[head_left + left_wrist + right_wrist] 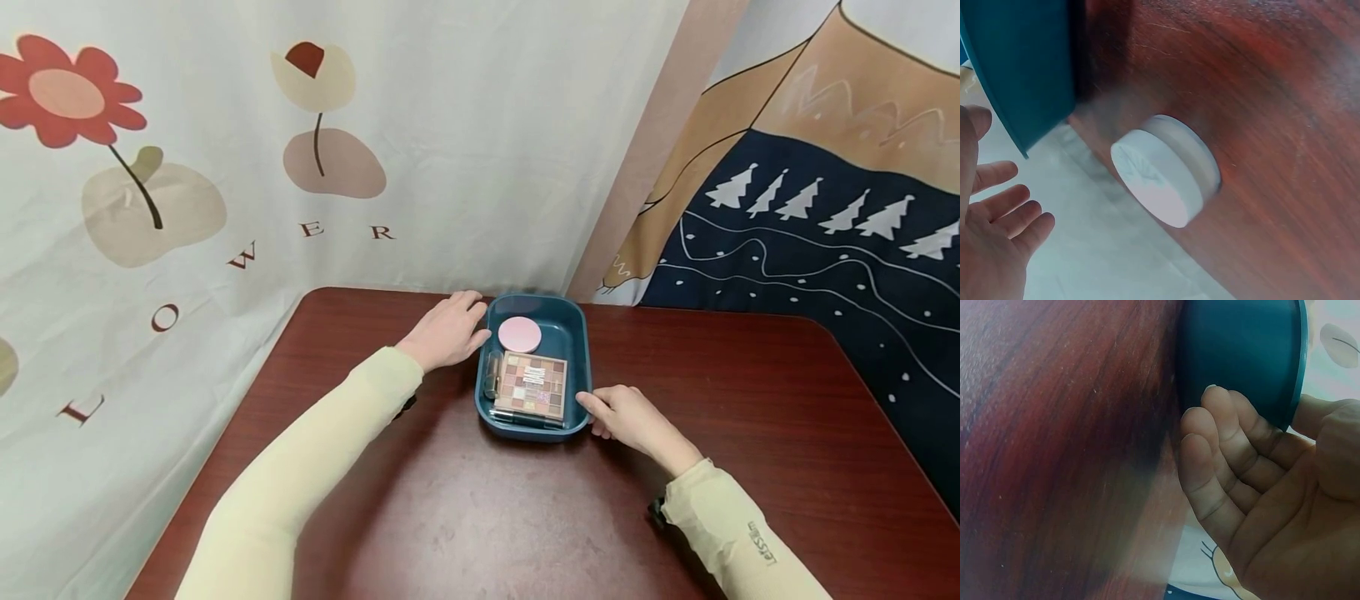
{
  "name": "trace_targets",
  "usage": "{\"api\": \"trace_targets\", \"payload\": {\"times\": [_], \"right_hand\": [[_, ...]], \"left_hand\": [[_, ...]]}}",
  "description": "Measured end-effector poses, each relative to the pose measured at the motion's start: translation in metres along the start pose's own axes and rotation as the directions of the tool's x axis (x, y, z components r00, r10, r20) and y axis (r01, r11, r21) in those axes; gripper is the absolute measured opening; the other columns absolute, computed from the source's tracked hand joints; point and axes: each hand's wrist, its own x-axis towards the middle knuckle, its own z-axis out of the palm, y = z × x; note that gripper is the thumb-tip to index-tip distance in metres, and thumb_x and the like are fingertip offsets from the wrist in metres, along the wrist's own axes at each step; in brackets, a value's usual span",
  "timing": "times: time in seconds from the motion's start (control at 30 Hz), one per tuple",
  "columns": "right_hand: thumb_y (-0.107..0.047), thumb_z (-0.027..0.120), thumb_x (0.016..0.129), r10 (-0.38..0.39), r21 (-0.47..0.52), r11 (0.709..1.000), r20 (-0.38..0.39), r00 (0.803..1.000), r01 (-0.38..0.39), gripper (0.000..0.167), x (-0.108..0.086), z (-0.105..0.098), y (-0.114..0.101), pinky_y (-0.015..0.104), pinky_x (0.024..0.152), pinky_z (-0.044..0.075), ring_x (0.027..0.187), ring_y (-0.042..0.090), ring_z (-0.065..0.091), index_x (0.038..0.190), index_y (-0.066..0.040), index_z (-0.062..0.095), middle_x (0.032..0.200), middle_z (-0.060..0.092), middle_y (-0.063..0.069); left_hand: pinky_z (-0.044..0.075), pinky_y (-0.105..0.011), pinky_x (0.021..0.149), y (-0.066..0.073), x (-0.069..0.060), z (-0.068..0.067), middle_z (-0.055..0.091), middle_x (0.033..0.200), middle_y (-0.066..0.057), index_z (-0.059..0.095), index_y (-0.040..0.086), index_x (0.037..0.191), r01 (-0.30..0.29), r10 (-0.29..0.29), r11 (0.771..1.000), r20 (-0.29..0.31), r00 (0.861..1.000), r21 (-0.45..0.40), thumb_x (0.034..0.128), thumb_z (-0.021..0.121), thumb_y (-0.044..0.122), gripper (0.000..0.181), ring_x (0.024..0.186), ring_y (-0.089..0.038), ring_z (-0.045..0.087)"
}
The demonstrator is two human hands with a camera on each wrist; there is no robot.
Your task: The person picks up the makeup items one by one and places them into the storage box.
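A blue tray (576,333) sits on the table. My right hand (626,415) pinches its right rim, thumb over the edge and fingers against the outer wall (1241,356). My left hand (447,329) is at the tray's left side, fingers loosely spread and holding nothing. Near it, in the left wrist view, a round white-lidded jar (1157,178) stands on the table; I cannot make it out in the head view. Inside the tray lie an eyeshadow palette (532,385), a pink round disc (520,334), a brownish tube (492,375) and a dark slim stick (527,418).
The reddish-brown table (450,517) runs out to both sides of the tray. Behind it hangs a white curtain (465,150) with printed flowers, meeting the table's back edge. A dark blue and tan cloth (810,242) hangs at the right.
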Motion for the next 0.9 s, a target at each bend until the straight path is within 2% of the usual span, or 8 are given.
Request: {"api": "trace_targets", "payload": {"times": [0.23,0.47,0.9], "right_hand": [[-0.030,0.055,0.108,-0.002,-0.003,1.000,-0.002,1.000,0.002,0.039,0.000,0.000,0.000,0.032,0.063,0.051,0.063,0.014,0.058,0.078,-0.007,0.067,0.066,0.065,0.001],[-0.030,0.055,0.108,0.007,-0.001,1.000,0.006,1.000,-0.007,0.039,0.000,0.000,0.000,0.032,0.064,0.051,0.064,0.014,0.058,0.079,-0.007,0.068,0.067,0.065,0.001],[-0.030,0.056,0.108,0.012,0.000,1.000,0.007,1.000,-0.012,0.039,0.001,0.001,0.001,0.032,0.064,0.052,0.064,0.014,0.059,0.079,-0.007,0.068,0.067,0.065,0.001]], "left_hand": [[0.040,-0.047,0.115,-0.006,-0.009,-0.001,0.051,0.146,-0.023,0.057,-0.002,0.139,0.033,-0.033,0.999,-0.012,0.999,-0.031,0.1059,0.059,0.033,0.048,0.137,-0.036,0.047],[0.041,-0.048,0.114,-0.015,-0.015,0.000,0.051,0.145,-0.023,0.056,-0.003,0.139,0.044,-0.045,0.998,-0.031,0.999,-0.033,0.1057,0.058,0.032,0.049,0.135,-0.036,0.048],[0.041,-0.050,0.113,-0.031,-0.029,0.006,0.051,0.143,-0.024,0.054,-0.005,0.141,0.085,-0.085,0.995,-0.016,0.996,-0.044,0.1054,0.056,0.032,0.051,0.133,-0.038,0.049]]}}
